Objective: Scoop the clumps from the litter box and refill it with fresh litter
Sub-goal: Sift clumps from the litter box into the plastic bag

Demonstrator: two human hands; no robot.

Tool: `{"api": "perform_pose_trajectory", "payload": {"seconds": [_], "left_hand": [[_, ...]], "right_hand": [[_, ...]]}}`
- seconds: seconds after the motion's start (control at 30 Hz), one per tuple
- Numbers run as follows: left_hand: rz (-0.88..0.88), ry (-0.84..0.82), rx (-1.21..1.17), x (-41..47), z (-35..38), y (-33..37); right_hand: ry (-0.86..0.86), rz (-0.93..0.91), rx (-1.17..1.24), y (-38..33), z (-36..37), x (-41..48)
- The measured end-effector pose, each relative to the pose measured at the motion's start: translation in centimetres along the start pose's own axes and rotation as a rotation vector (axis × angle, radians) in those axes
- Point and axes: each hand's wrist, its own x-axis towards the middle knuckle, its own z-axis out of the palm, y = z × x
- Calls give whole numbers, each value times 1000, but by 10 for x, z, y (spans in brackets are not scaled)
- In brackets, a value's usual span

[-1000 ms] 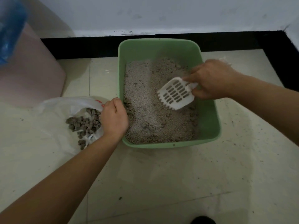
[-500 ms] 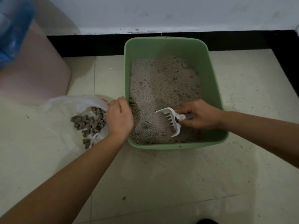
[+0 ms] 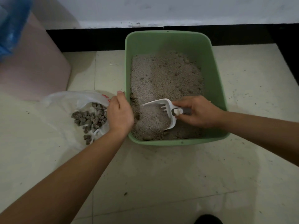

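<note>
- right hand point(image 3: 199, 112) has its fingers wrapped round the grey handle of the white litter scoop point(image 3: 169, 106)
- scoop's dug in at the near end of the green litter box point(image 3: 216, 75), heaped with grey litter point(image 3: 165, 78)
- left hand point(image 3: 120, 113) has its fingers curled on the edge of the plastic bag point(image 3: 69, 101), right beside the box's left wall
- dark clumps point(image 3: 90, 118) are sitting in that bag, on the floor
</note>
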Motion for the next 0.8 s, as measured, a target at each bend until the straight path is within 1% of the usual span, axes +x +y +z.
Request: {"api": "perform_pose_trajectory", "payload": {"seconds": [0.07, 0.13, 0.23, 0.33, 0.4, 0.53, 0.67, 0.73, 0.8], "left_hand": [[2, 0, -4, 0, 0, 0], [4, 3, -3, 0, 0, 0], [8, 11, -13, 1, -1, 0], [1, 3, -17, 1, -1, 0], [-14, -12, -38, 0, -1, 2], [-60, -8, -99, -2, -2, 4], [-74, -7, -117, -2, -3, 5], [-74, -12, -109, -1, -3, 4], [-74, -16, -103, -2, -3, 4]], "right_hand": [[75, 1, -11, -5, 6, -2], [116, -55, -70, -12, 13, -3], [106, -208, -191, -13, 12, -3], [51, -280, -159, -12, 7, -2], [-2, -235, -58, -12, 6, 0], [-108, 20, 120, -8, 14, 4], [-161, 242, 425, -3, 29, -8], [-156, 291, 484, -4, 33, -13], [-102, 295, 514, -7, 35, -13]]}}
